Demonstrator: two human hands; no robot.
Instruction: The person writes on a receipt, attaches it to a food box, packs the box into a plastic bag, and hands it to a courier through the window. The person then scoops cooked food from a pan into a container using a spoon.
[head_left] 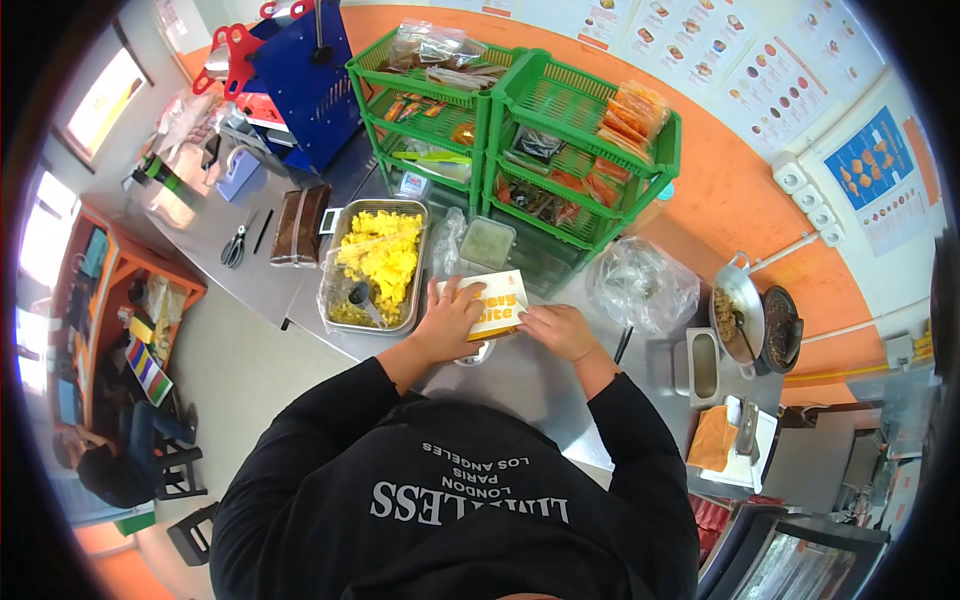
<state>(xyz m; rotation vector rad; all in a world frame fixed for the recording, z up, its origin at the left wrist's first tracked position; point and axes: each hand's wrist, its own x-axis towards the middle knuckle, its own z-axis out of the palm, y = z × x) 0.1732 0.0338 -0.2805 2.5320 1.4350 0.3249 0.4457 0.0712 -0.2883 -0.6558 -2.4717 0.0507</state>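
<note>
Black sweatshirt is worn; the printed box is held by the left hand, fingers partly curled, its edge pinched by the right hand; seemingly closed already, fastening unclear

White light washes out the windows at left, and the metal bench shows pale glare. Wide-lens distortion bends the edges, corners go black, and the posters' small print is unreadable.

Commercial kitchen: food posters, steel counter, heaped yellow food.
</note>
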